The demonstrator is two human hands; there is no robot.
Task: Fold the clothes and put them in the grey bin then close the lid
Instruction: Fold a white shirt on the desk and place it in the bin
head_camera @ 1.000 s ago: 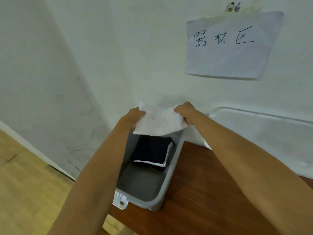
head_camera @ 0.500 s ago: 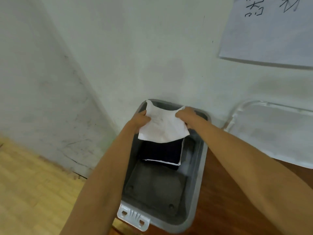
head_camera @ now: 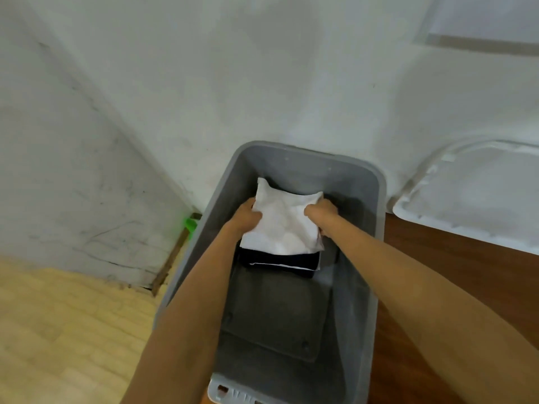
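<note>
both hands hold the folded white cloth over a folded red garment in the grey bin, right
Not quite. In the head view the folded garment under the white cloth is dark, nearly black, not red. The rest holds: the left hand and right hand both grip the cloth inside the grey bin.

**Mostly grey and white**

The bin (head_camera: 291, 167) is plain grey. The cloth (head_camera: 284, 225) is white; the garment (head_camera: 274, 259) under it near-black with a white edge. The lid (head_camera: 481, 199) is milky white, the surface (head_camera: 452, 263) reddish-brown, the floor (head_camera: 58, 330) pale yellow wood-grain.
</note>
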